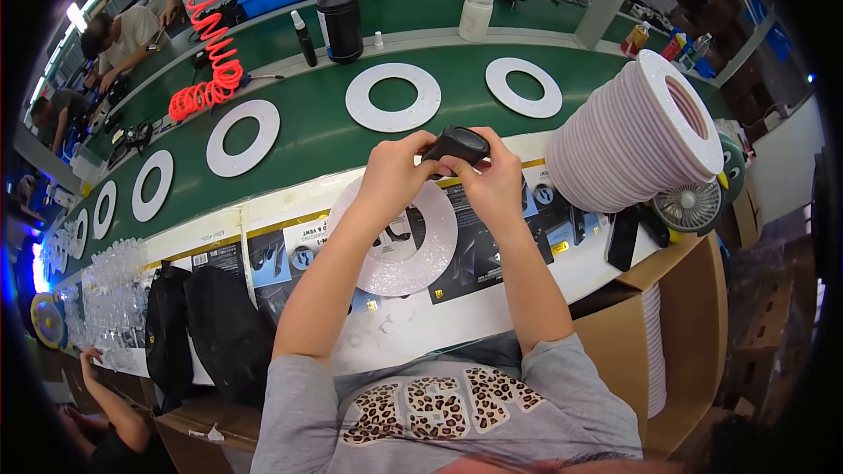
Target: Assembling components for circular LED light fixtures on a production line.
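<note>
Between my left hand (pixel 397 172) and my right hand (pixel 493 181) is a small, rounded black plastic part (pixel 462 144). The fingers of both hands are closed around it, and it hangs above the far edge of the white worktop. What exactly the part is, I cannot make out. Below my forearms a flat, glittery white ring (pixel 436 250) lies on printed black cardboard sheets (pixel 474 272). My left forearm crosses over the ring's left side and hides some of it.
A tall stack of white rings (pixel 606 136) stands at the right, by a small fan (pixel 688 207) and a black phone (pixel 623 240). More rings (pixel 392 97) lie along the green conveyor belt (pixel 307 136). Clear plastic pieces (pixel 114 285) and black bags (pixel 226 329) are at left.
</note>
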`<control>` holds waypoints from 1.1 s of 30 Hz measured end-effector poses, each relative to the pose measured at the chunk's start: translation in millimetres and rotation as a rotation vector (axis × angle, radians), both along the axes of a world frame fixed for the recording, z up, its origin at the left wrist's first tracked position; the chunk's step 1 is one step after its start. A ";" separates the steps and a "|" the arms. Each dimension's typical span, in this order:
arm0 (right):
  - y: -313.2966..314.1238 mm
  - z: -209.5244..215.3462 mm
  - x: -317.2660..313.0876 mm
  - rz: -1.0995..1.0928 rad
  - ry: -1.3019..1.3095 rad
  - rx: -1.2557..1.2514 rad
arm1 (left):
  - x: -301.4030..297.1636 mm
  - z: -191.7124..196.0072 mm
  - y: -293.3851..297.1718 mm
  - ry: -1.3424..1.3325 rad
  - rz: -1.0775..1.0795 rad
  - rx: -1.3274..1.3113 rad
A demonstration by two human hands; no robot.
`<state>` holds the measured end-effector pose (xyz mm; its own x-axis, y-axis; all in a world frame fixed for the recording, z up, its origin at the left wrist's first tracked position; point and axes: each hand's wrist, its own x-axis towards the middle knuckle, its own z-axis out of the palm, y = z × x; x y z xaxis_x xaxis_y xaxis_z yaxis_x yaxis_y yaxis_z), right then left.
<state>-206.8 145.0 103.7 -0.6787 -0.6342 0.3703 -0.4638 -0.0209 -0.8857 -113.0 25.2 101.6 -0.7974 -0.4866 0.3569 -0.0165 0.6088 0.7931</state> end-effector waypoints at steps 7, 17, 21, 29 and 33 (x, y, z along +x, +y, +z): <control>-0.9 -5.9 -0.2 -0.025 0.016 -0.018 | -3.2 -6.5 0.0 -0.013 0.026 0.033; -1.3 -7.7 -2.0 -0.036 0.025 -0.034 | -6.1 -10.6 -0.2 0.049 0.032 -0.025; 0.2 -7.0 -3.4 -0.018 0.032 -0.045 | -4.7 -3.7 2.2 -0.013 0.041 0.007; 27.9 18.9 6.2 0.015 0.040 -0.045 | 4.5 12.1 22.4 0.011 -0.048 0.043; 40.2 16.5 7.3 -0.023 0.083 0.028 | 2.9 2.1 32.7 0.044 -0.066 0.025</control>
